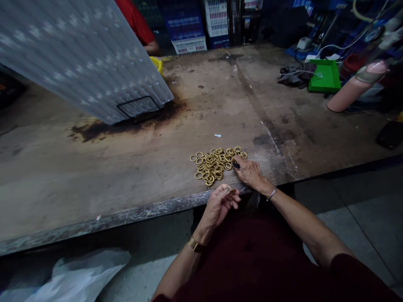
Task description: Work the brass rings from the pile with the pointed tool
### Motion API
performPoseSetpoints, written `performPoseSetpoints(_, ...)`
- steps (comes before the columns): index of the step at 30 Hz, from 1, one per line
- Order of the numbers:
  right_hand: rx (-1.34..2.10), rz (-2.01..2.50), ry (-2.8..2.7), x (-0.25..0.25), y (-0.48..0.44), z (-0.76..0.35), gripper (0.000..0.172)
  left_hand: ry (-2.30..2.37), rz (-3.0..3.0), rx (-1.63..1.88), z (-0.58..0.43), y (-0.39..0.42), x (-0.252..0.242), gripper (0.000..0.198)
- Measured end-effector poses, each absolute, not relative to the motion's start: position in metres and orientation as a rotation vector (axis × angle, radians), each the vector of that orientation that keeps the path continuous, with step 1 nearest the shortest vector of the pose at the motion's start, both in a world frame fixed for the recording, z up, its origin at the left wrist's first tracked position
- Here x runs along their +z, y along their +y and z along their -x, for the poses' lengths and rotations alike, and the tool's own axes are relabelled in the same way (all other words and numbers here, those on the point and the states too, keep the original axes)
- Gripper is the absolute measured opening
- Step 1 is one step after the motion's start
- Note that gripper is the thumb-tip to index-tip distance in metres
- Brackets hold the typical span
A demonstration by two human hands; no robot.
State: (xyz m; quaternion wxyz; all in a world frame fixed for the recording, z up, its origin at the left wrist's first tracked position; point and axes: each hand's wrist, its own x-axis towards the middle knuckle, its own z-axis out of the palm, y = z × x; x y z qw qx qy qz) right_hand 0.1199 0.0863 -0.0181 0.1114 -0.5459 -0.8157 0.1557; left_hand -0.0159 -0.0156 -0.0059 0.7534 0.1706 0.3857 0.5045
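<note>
Worn wooden bench (126, 167), stained dark near a leaning grey panel (78, 54); green tray (325, 75) and crates (189, 25) at far side. Brass rings (214, 164) heaped near the front edge. Right hand (250, 171) rests at the heap's right side, fingertips touching rings. Left hand (218, 205), curled at the bench edge, pinches one small ring (232, 191).

A loose heap of small, flat brass-coloured metal rings (214, 164) lies on the worn wooden tabletop near its front edge, rings overlapping and a few strays at the left fringe. 1 more small brass-coloured piece (232, 191), possibly a ring, sits just below the heap.
</note>
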Motion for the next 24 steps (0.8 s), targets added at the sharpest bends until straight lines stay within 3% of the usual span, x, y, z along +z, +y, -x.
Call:
performPoseSetpoints(8, 0.459, 1.662, -2.379, -0.021, 0.085, -0.119, 0.036, 0.778, -0.251, 1.034, 0.022, -0.011, -0.003, 0.031)
performPoseSetpoints(13, 0.538, 1.609, -2.241, -0.024, 0.083, -0.124, 0.023, 0.935, -0.378, 1.094, 0.019, -0.007, -0.004, 0.037)
performPoseSetpoints(17, 0.960, 1.519, -1.937, -0.016, 0.079, -0.125, 0.013, 1.247, -0.782, 1.211, 0.020, -0.001, -0.007, 0.028)
performPoseSetpoints(24, 1.686, 1.329, -1.577, 0.001, 0.064, -0.130, 0.015, 1.318, -1.394, 1.217, 0.025, 0.004, -0.014, 0.026)
